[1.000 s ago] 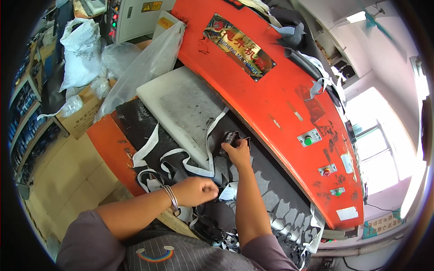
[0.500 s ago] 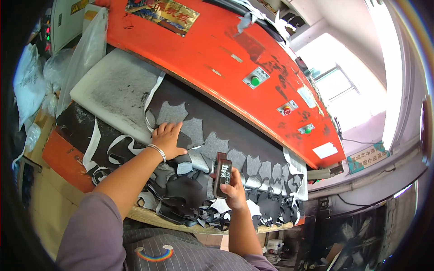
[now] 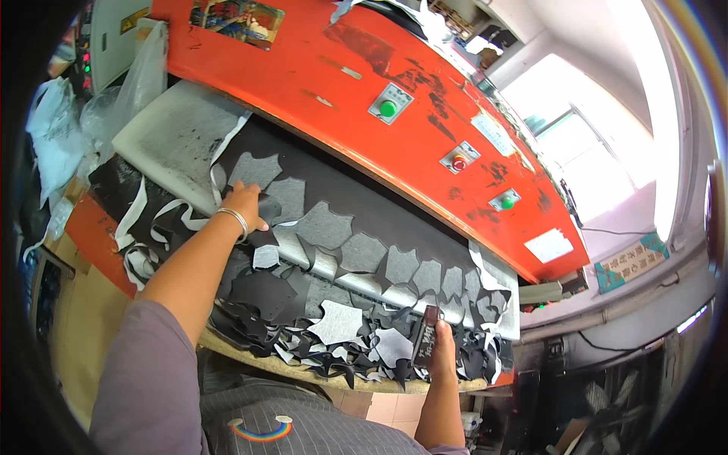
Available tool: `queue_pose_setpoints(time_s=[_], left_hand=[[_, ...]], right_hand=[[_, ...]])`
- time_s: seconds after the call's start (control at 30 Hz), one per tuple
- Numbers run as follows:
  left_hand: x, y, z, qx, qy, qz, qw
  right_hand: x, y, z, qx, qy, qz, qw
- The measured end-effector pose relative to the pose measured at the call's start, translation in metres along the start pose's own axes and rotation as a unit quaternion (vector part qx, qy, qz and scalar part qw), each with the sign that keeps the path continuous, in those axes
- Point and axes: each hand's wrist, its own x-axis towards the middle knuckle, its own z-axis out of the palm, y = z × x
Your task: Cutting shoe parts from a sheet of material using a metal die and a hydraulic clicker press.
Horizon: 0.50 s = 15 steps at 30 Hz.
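Observation:
My left hand is over the left end of a dark sheet, its fingers bent around a small dark cut piece that curls up between fingers and thumb. Along the sheet's near edge lies a row of grey, jagged cut shapes. In my right hand is a dark rectangular block with pale marks, held upright at the front right. It is over a heap of black and grey pieces, where a larger light grey shape lies on top.
Just beyond the sheet rises a red machine beam with green buttons and a red button. A thick pale pad lies at the left under white strips. Plastic bags hang at the far left.
My right hand has carried the block rightward and toward me. My left hand has shifted left, and its spread fingers have closed around a dark piece. The view has moved slightly.

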Motion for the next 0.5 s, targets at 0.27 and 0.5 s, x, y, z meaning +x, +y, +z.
queue_pose_setpoints(time_s=[0.27, 0.5], left_hand=[[-0.070, -0.036, -0.004, -0.090, -0.193, 0.151, 0.965], [-0.005, -0.113, -0.037, -0.233, 0.086, 0.167, 0.954]], right_hand=[[0.040, -0.074, 0.154, -0.469, -0.253, -0.292, 0.794], [0.064, -0.091, 0.372, -0.616, -0.340, -0.568, 0.426]])
